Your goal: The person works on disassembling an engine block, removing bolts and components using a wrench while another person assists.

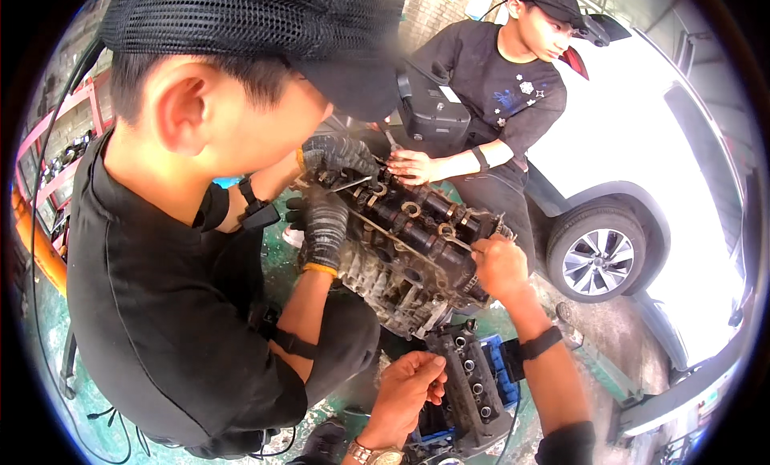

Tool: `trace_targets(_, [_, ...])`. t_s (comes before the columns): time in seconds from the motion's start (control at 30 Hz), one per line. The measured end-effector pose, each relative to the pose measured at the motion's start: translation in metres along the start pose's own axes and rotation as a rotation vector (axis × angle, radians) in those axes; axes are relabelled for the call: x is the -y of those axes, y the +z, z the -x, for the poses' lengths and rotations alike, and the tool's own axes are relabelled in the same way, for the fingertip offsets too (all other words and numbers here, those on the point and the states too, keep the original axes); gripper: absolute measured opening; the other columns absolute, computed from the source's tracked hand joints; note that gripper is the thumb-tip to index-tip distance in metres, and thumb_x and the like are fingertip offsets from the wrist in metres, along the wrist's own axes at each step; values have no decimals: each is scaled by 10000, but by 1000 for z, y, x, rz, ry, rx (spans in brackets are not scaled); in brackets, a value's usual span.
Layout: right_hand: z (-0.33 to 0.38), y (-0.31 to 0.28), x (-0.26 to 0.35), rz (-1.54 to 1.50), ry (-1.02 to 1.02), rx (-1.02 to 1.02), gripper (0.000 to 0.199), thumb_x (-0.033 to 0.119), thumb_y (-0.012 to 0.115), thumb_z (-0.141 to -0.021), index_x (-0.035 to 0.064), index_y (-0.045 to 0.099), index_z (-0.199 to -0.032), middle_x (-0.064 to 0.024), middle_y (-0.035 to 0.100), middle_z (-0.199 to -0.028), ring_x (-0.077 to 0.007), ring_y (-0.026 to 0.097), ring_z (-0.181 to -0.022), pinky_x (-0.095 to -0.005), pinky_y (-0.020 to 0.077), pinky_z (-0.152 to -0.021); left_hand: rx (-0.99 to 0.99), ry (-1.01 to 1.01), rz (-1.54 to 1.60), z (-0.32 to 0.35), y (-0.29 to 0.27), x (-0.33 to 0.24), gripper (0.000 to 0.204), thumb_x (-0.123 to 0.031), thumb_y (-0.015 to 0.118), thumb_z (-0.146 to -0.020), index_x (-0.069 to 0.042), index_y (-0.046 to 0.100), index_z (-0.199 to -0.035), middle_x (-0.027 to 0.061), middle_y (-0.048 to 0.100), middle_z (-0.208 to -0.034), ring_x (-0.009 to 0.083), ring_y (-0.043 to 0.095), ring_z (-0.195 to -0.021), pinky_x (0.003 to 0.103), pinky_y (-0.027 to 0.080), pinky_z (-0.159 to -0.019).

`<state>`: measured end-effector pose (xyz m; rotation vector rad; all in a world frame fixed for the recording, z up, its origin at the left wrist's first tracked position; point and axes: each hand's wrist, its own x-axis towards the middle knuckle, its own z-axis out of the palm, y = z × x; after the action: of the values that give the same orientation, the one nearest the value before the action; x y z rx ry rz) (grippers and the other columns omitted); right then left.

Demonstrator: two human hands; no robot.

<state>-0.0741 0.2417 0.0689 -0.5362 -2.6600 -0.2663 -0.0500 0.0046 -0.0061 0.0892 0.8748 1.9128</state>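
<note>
A greasy cylinder head [385, 276] with its camshafts exposed sits tilted in the middle. My right hand [499, 266] is at its right end, closed around a slim metal wrench [459, 242] that reaches onto the camshaft parts. My left hand [411, 385] hovers lower with the fingers curled into a fist beside a dark valve cover [475, 389]; whether anything small is inside it cannot be seen. A wristwatch [373, 453] is on that arm.
A person in black crouches at the left, with gloved hands [325, 224] on the head's near side. A second person in a black cap rests a bare hand [413, 167] on its far end. A blue crate [501, 369] lies under the cover. A white car's wheel [597, 260] is at the right.
</note>
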Motion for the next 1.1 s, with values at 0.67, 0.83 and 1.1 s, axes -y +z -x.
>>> trace_targets(0.67, [12, 1, -4, -261, 173, -107, 136, 138, 602, -814, 88, 694, -901, -182, 655, -827, -373, 632, -795, -444, 495, -724, -10, 6, 33, 5, -4, -10, 206, -210, 630, -896, -13, 572, -908, 29, 572, -731, 96, 536, -579, 222, 432, -489])
trace_targets(0.83, [12, -4, -8, -331, 222, -52, 180, 157, 624, -805, 88, 693, -956, -201, 654, -834, -366, 637, -814, -421, 498, -746, -12, 3, 5, 3, -3, -9, 172, -194, 615, -903, -25, 589, -900, 37, 607, -731, 111, 568, -582, 228, 459, -507])
trace_targets(1.1, [11, 1, -18, -390, 215, 34, 198, 153, 632, -800, 98, 690, -980, -193, 659, -841, -367, 636, -837, -417, 492, -766, 3, 0, 7, 0, -3, -6, 216, -219, 626, -899, -12, 564, -908, 28, 570, -740, 96, 534, -590, 225, 440, -506])
